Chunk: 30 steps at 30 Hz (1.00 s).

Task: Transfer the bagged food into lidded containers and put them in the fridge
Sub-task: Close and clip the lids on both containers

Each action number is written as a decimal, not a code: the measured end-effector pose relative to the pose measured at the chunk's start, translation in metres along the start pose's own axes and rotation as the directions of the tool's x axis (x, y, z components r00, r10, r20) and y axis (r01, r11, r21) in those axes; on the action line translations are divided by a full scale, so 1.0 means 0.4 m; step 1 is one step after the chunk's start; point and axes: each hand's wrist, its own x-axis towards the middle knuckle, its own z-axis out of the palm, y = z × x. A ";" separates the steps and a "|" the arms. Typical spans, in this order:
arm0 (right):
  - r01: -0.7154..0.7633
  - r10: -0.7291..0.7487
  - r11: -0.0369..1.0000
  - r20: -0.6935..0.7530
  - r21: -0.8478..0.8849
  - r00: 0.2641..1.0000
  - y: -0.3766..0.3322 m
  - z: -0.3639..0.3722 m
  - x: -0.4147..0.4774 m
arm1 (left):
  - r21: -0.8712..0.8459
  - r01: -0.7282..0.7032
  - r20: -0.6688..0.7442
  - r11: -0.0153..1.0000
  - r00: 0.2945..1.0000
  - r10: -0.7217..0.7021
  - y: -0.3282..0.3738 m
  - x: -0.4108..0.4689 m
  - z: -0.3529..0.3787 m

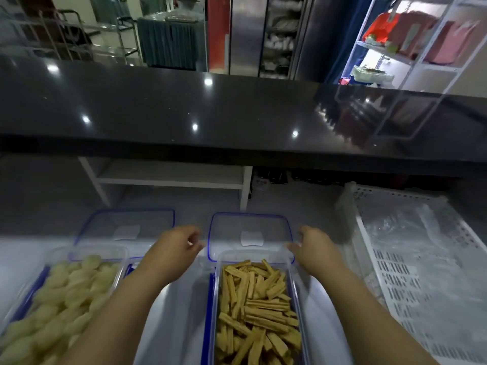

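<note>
Head view puts the long box (pixel 214 312) of yellow sticks (pixel 258 306) nearest you, uncovered, beside a second box (pixel 123 262) of pale round pieces (pixel 66 293). Just beyond, your left hand (pixel 176 246) and right hand (pixel 315 246) flank the clear blue-rimmed lid (pixel 249 227) lying flat, fingers loosely curled and holding nothing yet. Take it by both side edges, keep it level, line its corners up over the box and press all round until it seats. Farther off lie the other lid (pixel 126 222), a white crate (pixel 411 272) and the black counter (pixel 184 109).
</note>
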 end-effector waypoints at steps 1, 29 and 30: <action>-0.031 0.030 0.999 0.021 0.017 0.999 0.003 0.011 0.011 | 0.001 0.006 0.017 1.000 1.000 -0.006 -0.004 0.022 0.009; 0.431 -0.063 0.860 -0.781 0.273 0.621 0.010 -0.059 -0.160 | -0.647 -0.005 0.002 0.763 1.000 0.008 0.106 -0.043 -0.057; 0.457 -0.112 0.870 -0.829 0.184 0.547 0.009 -0.057 -0.173 | -0.676 0.004 0.035 0.737 0.999 0.026 0.125 -0.057 -0.064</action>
